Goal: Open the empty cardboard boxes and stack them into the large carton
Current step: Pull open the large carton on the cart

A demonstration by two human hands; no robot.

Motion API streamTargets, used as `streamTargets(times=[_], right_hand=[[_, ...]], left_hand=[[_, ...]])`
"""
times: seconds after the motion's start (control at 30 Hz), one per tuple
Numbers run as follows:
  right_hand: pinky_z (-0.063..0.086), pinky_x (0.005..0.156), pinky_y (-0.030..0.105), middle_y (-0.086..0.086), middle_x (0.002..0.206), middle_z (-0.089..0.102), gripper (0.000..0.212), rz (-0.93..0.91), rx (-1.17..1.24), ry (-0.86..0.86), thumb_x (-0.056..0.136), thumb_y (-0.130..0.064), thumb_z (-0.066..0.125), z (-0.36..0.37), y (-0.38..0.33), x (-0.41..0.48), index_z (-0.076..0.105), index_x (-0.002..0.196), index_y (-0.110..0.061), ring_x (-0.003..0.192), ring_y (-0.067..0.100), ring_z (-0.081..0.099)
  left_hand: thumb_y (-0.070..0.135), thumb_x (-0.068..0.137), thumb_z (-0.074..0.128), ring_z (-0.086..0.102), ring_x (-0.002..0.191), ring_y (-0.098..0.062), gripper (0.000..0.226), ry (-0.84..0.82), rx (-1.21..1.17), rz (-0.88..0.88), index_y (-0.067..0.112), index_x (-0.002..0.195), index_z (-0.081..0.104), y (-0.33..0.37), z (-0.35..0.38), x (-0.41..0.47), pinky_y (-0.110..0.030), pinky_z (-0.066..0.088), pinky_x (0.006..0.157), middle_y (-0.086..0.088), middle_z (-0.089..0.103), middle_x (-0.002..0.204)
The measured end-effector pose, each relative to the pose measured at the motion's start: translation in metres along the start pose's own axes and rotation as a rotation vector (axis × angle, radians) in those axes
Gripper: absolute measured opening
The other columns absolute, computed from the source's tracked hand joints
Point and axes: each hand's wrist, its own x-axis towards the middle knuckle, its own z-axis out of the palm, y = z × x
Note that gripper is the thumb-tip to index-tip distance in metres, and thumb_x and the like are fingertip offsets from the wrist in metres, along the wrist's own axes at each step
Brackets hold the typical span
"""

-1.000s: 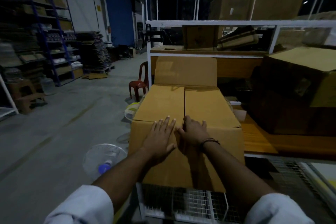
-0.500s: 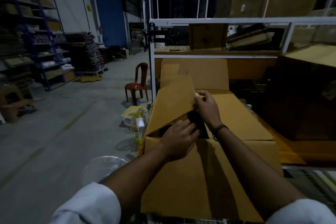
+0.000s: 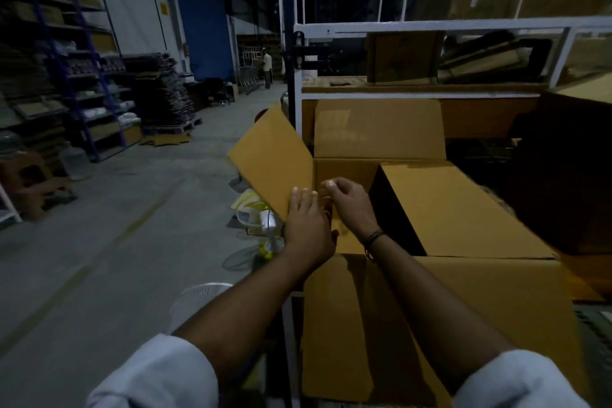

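Note:
A brown cardboard box [image 3: 463, 315] stands right in front of me on a wire-topped stand. Its left flap [image 3: 271, 159] is swung out to the left, the far flap [image 3: 377, 129] stands upright, and the right flap [image 3: 457, 209] lies over the right half of the opening. My left hand [image 3: 308, 228] rests flat on the near corner of the left flap, fingers straight. My right hand [image 3: 351, 205] hovers over the open left half with fingers curled and nothing visible in them. A large dark carton [image 3: 569, 175] sits to the right.
A white metal shelf frame [image 3: 430, 25] with more cartons stands behind the box. Fan parts [image 3: 265, 225] and a white fan grille [image 3: 202, 291] lie on the floor at left. Blue racks [image 3: 66, 76] line the far left wall; a person [image 3: 266, 66] stands far down the aisle.
The box's top was shut a second ago with both hands on the seam. The left flap has been lifted and swung out left, and the view has moved closer over the box.

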Motion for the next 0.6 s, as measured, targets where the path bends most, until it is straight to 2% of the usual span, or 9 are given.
streamTargets(times=[0.1, 0.23, 0.33, 0.37, 0.47, 0.53, 0.6], right_hand=[[0.053, 0.081, 0.038, 0.001, 0.099, 0.073, 0.030, 0.048, -0.083, -0.074, 0.106, -0.032, 0.051, 0.019, 0.010, -0.003, 0.074, 0.105, -0.014, 0.094, 0.017, 0.067], [0.050, 0.075, 0.035, 0.004, 0.103, 0.073, 0.034, 0.073, -0.159, -0.172, 0.107, -0.034, 0.048, 0.040, 0.026, -0.006, 0.075, 0.106, -0.013, 0.097, 0.026, 0.068], [0.052, 0.087, 0.034, 0.003, 0.117, 0.071, 0.034, 0.049, -0.187, -0.214, 0.108, -0.030, 0.047, 0.046, 0.028, -0.008, 0.073, 0.122, -0.014, 0.108, 0.019, 0.064], [0.052, 0.092, 0.036, 0.005, 0.123, 0.070, 0.035, 0.045, -0.200, -0.226, 0.108, -0.029, 0.046, 0.046, 0.027, -0.009, 0.071, 0.126, -0.013, 0.112, 0.021, 0.064], [0.051, 0.093, 0.036, 0.008, 0.134, 0.065, 0.037, 0.076, -0.229, -0.226, 0.108, -0.030, 0.044, 0.040, 0.023, -0.007, 0.063, 0.135, -0.013, 0.122, 0.025, 0.061], [0.046, 0.091, 0.033, 0.010, 0.138, 0.060, 0.042, 0.211, -0.321, -0.240, 0.108, -0.032, 0.045, 0.030, 0.025, -0.003, 0.057, 0.140, -0.009, 0.126, 0.028, 0.058], [0.047, 0.086, 0.033, 0.015, 0.129, 0.063, 0.036, 0.392, -0.464, -0.244, 0.101, -0.033, 0.049, 0.015, 0.043, 0.006, 0.063, 0.121, -0.006, 0.109, 0.031, 0.062]], left_hand=[[0.065, 0.100, 0.040, 0.017, 0.154, -0.039, 0.076, -0.114, -0.265, -0.106, 0.020, 0.159, 0.032, -0.013, 0.016, -0.003, -0.057, 0.007, 0.125, -0.015, 0.022, 0.168], [0.055, 0.099, 0.046, 0.016, 0.156, -0.037, 0.078, -0.281, -0.642, -0.146, 0.016, 0.162, 0.022, -0.020, 0.039, -0.002, -0.053, 0.026, 0.123, -0.010, 0.012, 0.171], [0.031, 0.102, 0.055, 0.031, 0.151, -0.034, 0.066, -0.310, -0.848, -0.204, 0.007, 0.158, 0.030, -0.022, 0.042, -0.003, -0.043, 0.030, 0.122, -0.015, 0.029, 0.166], [0.029, 0.101, 0.056, 0.032, 0.151, -0.035, 0.067, -0.316, -0.847, -0.213, 0.008, 0.159, 0.030, -0.022, 0.043, -0.002, -0.045, 0.031, 0.122, -0.016, 0.027, 0.166], [0.047, 0.101, 0.052, 0.016, 0.155, -0.043, 0.081, -0.376, -0.727, -0.181, 0.022, 0.165, 0.009, -0.022, 0.042, 0.002, -0.058, 0.029, 0.121, -0.008, -0.006, 0.173], [0.053, 0.101, 0.050, 0.010, 0.155, -0.046, 0.083, -0.393, -0.680, -0.171, 0.027, 0.165, 0.005, -0.020, 0.038, 0.004, -0.060, 0.025, 0.121, -0.006, -0.011, 0.173], [0.051, 0.103, 0.049, 0.010, 0.155, -0.046, 0.080, -0.364, -0.621, -0.173, 0.024, 0.165, 0.007, -0.018, 0.033, 0.005, -0.058, 0.022, 0.122, -0.010, -0.007, 0.173]])
